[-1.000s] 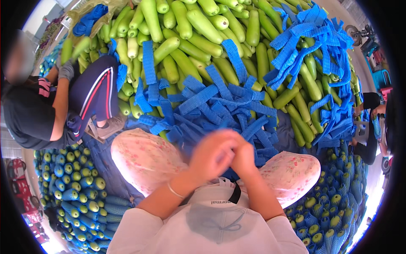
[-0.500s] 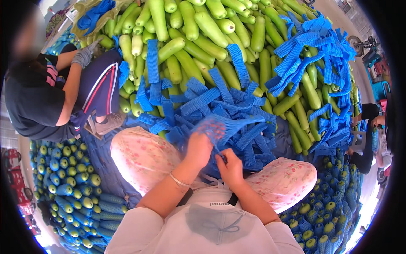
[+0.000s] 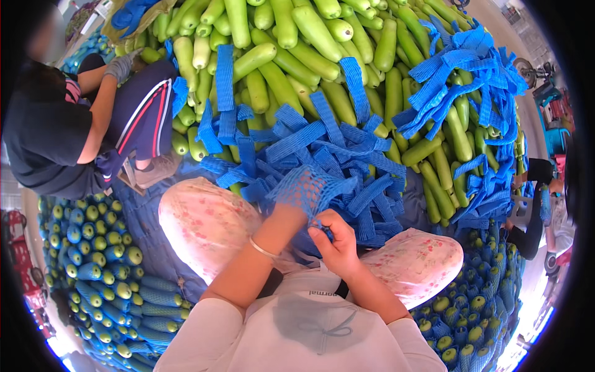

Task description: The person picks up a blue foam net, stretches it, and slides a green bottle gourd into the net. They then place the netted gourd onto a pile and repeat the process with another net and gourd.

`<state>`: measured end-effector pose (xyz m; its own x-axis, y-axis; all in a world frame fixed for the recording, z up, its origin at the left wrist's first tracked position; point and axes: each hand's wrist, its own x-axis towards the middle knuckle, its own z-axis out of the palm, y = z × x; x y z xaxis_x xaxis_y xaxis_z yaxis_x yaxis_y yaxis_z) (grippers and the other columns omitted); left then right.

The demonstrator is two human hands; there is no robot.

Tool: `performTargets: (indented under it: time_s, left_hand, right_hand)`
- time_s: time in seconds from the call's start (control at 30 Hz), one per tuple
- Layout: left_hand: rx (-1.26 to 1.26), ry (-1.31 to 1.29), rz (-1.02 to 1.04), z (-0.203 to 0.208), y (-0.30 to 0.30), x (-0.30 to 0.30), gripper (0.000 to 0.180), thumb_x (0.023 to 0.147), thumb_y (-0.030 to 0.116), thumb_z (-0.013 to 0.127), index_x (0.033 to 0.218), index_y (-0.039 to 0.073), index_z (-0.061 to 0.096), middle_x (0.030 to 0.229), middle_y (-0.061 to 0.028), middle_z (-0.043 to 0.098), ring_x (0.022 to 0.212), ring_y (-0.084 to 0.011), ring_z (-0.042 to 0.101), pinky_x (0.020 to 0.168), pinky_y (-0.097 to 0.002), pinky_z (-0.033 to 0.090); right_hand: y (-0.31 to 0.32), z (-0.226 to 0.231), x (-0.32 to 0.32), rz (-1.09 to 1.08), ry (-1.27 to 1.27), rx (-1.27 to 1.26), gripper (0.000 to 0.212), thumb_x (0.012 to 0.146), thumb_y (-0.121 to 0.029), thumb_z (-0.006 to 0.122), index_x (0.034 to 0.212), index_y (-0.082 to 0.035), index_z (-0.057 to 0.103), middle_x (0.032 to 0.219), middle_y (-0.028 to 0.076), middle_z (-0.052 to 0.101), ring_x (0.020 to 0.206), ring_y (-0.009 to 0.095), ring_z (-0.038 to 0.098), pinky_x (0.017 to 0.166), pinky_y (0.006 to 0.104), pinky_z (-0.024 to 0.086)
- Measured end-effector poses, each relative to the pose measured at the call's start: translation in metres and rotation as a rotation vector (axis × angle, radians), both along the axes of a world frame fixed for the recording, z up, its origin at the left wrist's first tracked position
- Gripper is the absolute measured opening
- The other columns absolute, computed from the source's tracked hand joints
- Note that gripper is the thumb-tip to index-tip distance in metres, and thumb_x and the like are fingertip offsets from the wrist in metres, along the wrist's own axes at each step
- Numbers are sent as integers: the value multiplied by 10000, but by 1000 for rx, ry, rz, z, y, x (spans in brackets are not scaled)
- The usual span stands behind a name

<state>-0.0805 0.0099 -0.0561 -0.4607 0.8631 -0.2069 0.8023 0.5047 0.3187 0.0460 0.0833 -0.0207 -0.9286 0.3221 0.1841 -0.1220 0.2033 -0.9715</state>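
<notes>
My left hand is pushed into a blue foam net sleeve, which stretches wide over it. The mesh covers its fingers, so their pose is unclear. Close beside it, my right hand is closed, thumb against fingers, on the lower edge of the same sleeve. Just beyond both hands lies a loose heap of flat blue net sleeves. Behind that heap rises a large pile of long green gourds, with a few sleeves strewn on top.
Another person sits at the left with a gloved hand by the gourds. More sleeves hang over the pile's right side. Netted gourds are stacked at my left, and others at my right. A further person's arm shows far right.
The sleeve, earlier stretched out to the right, is now bunched and fanned over my left hand. My right hand has drawn slightly up and closed in on its edge.
</notes>
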Motion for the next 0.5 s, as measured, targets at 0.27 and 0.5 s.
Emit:
performTargets:
  time_s: [0.27,0.5]
  left_hand:
    - [-107,488,25,-44,-52,33,420,902,196,435,1288,35,470,1306,-151,494,1200,-257,485,1006,-356,375]
    - [-235,946,48,-86,-19,-14,434,919,203,409,1306,8,428,1346,-139,463,1190,-235,497,974,-347,405]
  right_hand:
    - [-18,-4,-13,27,-163,-680,83,905,-31,549,984,-14,533,946,44,552,759,83,547,629,231,510]
    - [-23,0,-22,185,-199,-788,113,899,-12,544,1011,-21,537,981,65,556,822,117,563,660,267,513]
